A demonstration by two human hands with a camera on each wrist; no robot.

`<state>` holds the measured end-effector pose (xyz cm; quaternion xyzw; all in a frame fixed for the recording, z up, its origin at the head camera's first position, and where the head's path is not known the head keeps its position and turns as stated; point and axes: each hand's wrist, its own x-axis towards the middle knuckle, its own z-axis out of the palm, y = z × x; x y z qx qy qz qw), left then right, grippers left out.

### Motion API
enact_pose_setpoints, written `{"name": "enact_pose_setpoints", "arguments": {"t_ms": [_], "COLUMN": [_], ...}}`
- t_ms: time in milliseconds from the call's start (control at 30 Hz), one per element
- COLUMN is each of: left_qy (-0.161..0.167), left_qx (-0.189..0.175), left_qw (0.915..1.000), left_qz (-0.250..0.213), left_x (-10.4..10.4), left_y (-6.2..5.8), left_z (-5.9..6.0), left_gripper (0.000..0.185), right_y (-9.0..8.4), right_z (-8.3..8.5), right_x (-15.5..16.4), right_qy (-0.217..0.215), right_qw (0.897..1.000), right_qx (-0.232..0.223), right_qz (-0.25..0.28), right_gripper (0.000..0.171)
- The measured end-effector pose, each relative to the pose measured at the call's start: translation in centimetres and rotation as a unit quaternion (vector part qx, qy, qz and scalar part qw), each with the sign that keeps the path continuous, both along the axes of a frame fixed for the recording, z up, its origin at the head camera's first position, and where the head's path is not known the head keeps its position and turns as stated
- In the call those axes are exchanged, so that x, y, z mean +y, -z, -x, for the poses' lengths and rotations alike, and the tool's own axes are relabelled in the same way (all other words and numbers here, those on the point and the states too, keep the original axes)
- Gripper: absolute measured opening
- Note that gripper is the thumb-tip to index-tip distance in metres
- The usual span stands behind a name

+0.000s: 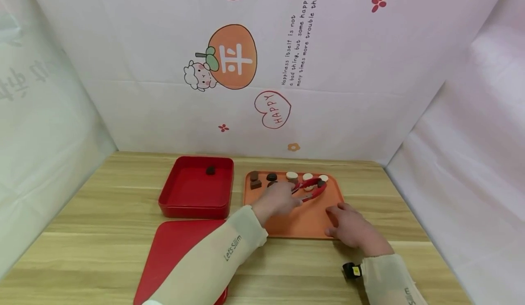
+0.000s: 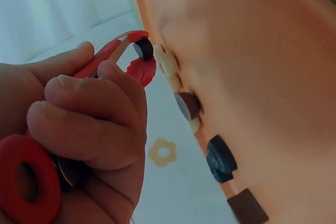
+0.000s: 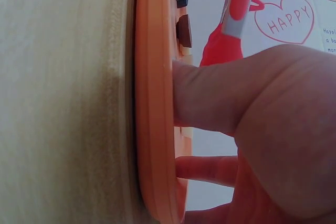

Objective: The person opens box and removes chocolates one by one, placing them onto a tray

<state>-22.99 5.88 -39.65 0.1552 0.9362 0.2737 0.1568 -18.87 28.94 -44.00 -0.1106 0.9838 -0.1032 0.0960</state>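
My left hand [image 1: 279, 199] grips red-tipped tongs [image 1: 316, 193] over the right part of an orange tray [image 1: 297, 223]. Between the tong tips is a small dark chocolate [image 2: 143, 49], held off the tray. Along the tray's back edge sit brown chocolate pieces [image 1: 255, 184], dark round ones [image 1: 271, 176] and several cream-coloured ones [image 1: 292, 175]; the left hand hides part of the row. At the tray's front right corner rests my right hand [image 1: 350, 223]. Its thumb and fairly straight fingers touch the tray near the rim [image 3: 155, 98].
Left of the tray stands a red box [image 1: 194, 211] with one dark chocolate [image 1: 210, 170] inside. A red lid [image 1: 168, 250] lies in front of it, partly under my left sleeve. Printed white cloth [image 1: 336, 122] rises behind the wooden table [image 1: 287, 268].
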Motion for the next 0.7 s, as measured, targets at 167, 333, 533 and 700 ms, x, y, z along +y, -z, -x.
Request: {"name": "enact_pose_setpoints", "arguments": {"t_ms": [167,333,533,700], "left_qy": [-0.003,-0.007,-0.005,-0.001], "left_qx": [-0.001,0.004,0.003,0.014], "left_qw": [1.0000,0.9999,1.0000,0.9999], "left_qz": [-0.004,-0.009,-0.008,0.005], "left_x": [0.7,1.2,1.3,1.1], "left_y": [0.5,0.8,0.6,0.1], "left_z": [0.2,0.4,0.5,0.1], "left_gripper": [0.059,0.052,0.048,0.060], "right_y": [-0.1,-0.3,-0.4,-0.3], "right_z": [0.0,-0.1,-0.1,-0.1], "right_x": [0.0,-0.1,-0.2,-0.2], "right_qy": [-0.004,-0.006,-0.008,0.001], "right_qw": [1.000,1.000,1.000,1.000], "right_qx": [-0.001,0.000,0.001,-0.005], "right_qz": [0.004,0.005,0.004,0.000], "right_gripper": [0.061,0.061,0.061,0.062]}}
